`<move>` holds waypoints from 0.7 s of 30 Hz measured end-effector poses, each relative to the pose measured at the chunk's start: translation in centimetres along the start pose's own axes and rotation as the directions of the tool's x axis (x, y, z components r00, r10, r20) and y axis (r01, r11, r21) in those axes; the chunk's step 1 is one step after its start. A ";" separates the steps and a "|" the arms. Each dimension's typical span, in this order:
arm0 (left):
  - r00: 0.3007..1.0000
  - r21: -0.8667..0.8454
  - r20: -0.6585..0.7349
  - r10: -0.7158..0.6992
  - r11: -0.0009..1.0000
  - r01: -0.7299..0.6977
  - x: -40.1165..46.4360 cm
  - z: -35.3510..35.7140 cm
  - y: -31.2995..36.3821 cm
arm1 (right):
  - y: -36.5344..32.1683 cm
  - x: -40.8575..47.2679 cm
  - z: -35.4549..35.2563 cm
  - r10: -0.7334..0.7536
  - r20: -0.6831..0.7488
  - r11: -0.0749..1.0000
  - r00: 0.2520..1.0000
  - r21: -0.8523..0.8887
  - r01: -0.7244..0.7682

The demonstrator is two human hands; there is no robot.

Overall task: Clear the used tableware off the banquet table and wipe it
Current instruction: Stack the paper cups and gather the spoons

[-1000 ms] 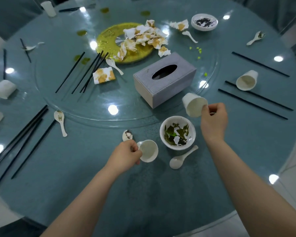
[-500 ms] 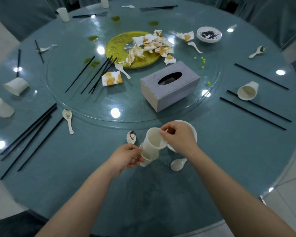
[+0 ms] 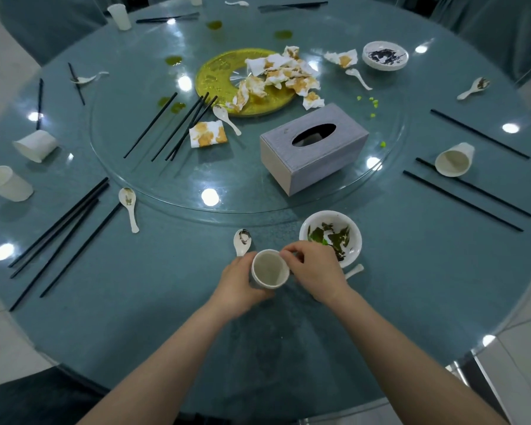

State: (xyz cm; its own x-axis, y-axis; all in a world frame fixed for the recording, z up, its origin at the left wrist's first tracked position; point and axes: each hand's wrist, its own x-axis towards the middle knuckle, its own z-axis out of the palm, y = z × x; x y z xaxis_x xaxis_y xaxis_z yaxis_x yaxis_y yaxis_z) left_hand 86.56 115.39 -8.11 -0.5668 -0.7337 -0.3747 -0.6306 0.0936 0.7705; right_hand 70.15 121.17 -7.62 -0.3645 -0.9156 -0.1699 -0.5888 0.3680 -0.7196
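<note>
Both hands now hold the paper cup point(image 3: 270, 269) upright near the table's point(image 3: 166, 302) front edge.

0.5 s ago the right hand point(image 3: 314, 273) was lowering a second cup into it; now only 1 rim shows, the left hand point(image 3: 238, 286) wrapped round its side and the right hand's fingers pinching the rim. The soiled bowl point(image 3: 331, 237), then half hidden, sits just right; a spoon point(image 3: 242, 241) lies just behind.

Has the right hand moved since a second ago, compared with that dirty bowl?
Yes. The right hand was right of the bowl, holding a paper cup; it has crossed to the bowl's near-left, at the cup gripped by the left hand.
</note>
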 end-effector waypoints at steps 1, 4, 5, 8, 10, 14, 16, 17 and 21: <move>0.999 -0.036 -0.040 0.006 0.999 -0.008 0.1 0.2 0.1 | 0.3 -0.4 -0.3 0.014 -0.015 0.999 1.000 0.033 -0.013; 0.997 -0.100 -0.077 -0.013 0.995 0.005 -0.1 0.5 -0.2 | 2.4 -2.2 -1.2 0.046 -0.070 0.999 0.996 0.019 -0.045; 0.996 -0.119 -0.082 -0.029 0.993 0.019 -0.4 0.4 -0.3 | 3.3 -2.9 -1.5 0.042 -0.072 0.998 0.997 -0.037 -0.045; 0.992 -0.176 -0.101 -0.069 0.983 0.050 -1.2 -0.1 -0.6 | 5.4 -4.7 -1.9 0.007 -0.003 0.969 1.000 -0.245 -0.008; 0.992 -0.204 -0.106 -0.070 0.978 0.047 -1.7 -0.5 -0.7 | 6.6 -5.4 -1.7 -0.043 0.061 0.916 0.997 -0.396 0.064; 0.993 -0.243 -0.102 -0.060 0.969 0.034 -3.0 -1.7 -1.5 | 7.6 -6.2 -1.0 -0.025 0.121 0.850 0.992 -0.520 0.085; 0.991 -0.254 -0.121 -0.058 0.967 0.026 -3.9 -2.6 -1.9 | 7.5 -6.3 -0.8 -0.008 0.103 0.829 0.995 -0.556 0.064; 0.988 -0.258 -0.141 -0.060 0.966 0.022 -4.4 -3.1 -2.2 | 7.2 -6.4 -0.7 -0.006 0.095 0.817 0.995 -0.574 0.060; 0.967 -0.280 -0.241 -0.087 0.960 0.016 -6.9 -5.6 -3.4 | 5.0 -6.1 0.8 0.021 0.099 0.881 0.995 -0.472 0.029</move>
State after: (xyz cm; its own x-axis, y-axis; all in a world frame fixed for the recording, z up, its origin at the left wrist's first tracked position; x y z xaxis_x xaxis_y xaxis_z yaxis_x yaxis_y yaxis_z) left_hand 95.56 116.39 -5.28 -0.3657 -0.8793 -0.3050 -0.4659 -0.1107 0.8779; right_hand 70.04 128.48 -10.73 -0.3033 -0.9193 -0.2507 -0.8696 0.3746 -0.3217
